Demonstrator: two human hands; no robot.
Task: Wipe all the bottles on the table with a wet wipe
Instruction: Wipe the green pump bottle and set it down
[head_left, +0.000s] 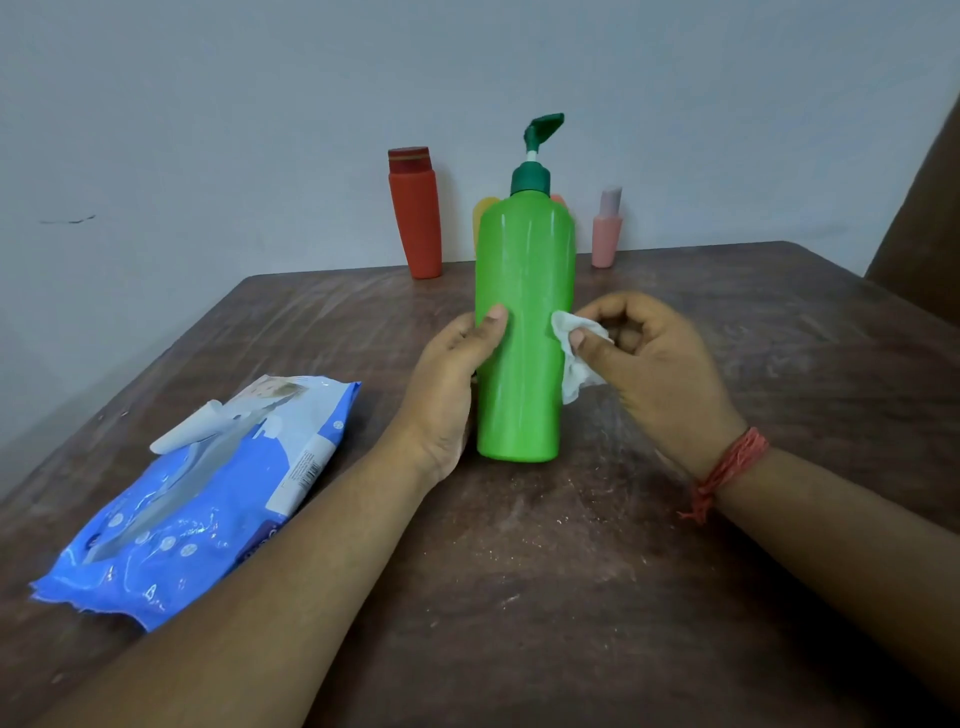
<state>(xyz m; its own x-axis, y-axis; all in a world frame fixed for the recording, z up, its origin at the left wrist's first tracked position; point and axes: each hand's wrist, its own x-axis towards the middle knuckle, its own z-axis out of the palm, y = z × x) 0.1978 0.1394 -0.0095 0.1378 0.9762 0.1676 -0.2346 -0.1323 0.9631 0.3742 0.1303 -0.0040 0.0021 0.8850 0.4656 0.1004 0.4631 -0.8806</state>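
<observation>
A tall green pump bottle (522, 322) stands upright in the middle of the brown table (519, 571). My left hand (449, 387) grips its left side, thumb across the front. My right hand (654, 364) pinches a crumpled white wet wipe (574, 358) against the bottle's right side. At the table's far edge stand a red bottle (415, 218) and a small pink bottle (607, 231). A yellow bottle (483, 213) is mostly hidden behind the green one.
A blue pack of wet wipes (208, 499) lies on the table's left, its white lid flipped open. A pale wall rises behind the table. A dark brown shape (919, 218) fills the right edge of the view.
</observation>
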